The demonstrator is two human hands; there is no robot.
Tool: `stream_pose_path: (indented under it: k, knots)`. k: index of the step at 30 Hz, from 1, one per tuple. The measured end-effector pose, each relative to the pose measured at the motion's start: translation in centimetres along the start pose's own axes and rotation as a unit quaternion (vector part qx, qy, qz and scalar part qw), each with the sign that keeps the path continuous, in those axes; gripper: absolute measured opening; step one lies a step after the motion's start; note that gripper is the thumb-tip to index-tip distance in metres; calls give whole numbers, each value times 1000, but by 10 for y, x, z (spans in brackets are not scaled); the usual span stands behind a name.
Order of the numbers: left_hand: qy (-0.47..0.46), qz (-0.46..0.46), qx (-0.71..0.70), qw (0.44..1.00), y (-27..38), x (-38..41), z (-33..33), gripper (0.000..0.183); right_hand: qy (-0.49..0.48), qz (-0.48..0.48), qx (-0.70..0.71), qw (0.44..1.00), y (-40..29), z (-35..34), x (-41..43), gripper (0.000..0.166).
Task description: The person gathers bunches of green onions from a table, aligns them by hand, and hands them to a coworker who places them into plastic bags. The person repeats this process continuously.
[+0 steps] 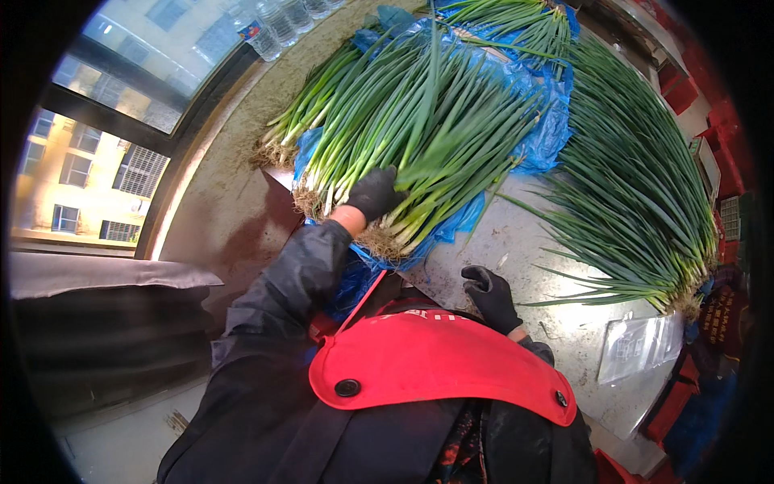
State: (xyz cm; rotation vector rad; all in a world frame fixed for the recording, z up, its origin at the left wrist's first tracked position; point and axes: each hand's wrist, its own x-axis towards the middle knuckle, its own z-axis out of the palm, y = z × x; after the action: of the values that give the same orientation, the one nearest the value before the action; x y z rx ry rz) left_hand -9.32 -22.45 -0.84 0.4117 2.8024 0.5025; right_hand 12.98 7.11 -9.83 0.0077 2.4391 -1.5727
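My left hand (376, 192), in a black glove, reaches into a spread pile of green onions (375, 127) at the root end. Blurred green leaves run up and right from its fingers, which appear closed around them; the palm side is hidden. Shaggy roots (387, 241) lie just below that wrist. Under the pile, blue plastic sheeting (450, 227) shows at the edges. My right hand (491, 297), also black-gloved, hovers near the front of the grey tabletop (508, 242). Its fingers are loosely curled and apart, with nothing visible in them.
A large heap of green onions (635, 181) covers the right side. Another bundle (514, 27) lies at the back on blue plastic. A clear plastic sheet (641, 348) is at the right front. Plastic bottles (263, 36) stand by the window (115, 127) at left.
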Motion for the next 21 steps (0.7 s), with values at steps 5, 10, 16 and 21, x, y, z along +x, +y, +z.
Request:
stream_pose_path:
  k: [5,10,16,21]
  knots:
    - [21,-62,146,987,25,-1,77,74,-9,-21,-13,1000,-2,-1,0,34]
    - [-10,-99,93,991,44,-20,67,66,-26,8,64,998,-39,-17,4,34]
    - [-57,-26,-64,996,-25,51,19,40,-29,-10,74,997,-46,-28,8,32]
    - [-1,406,-196,893,46,2,-114,27,-126,37,314,940,-71,-53,30,48]
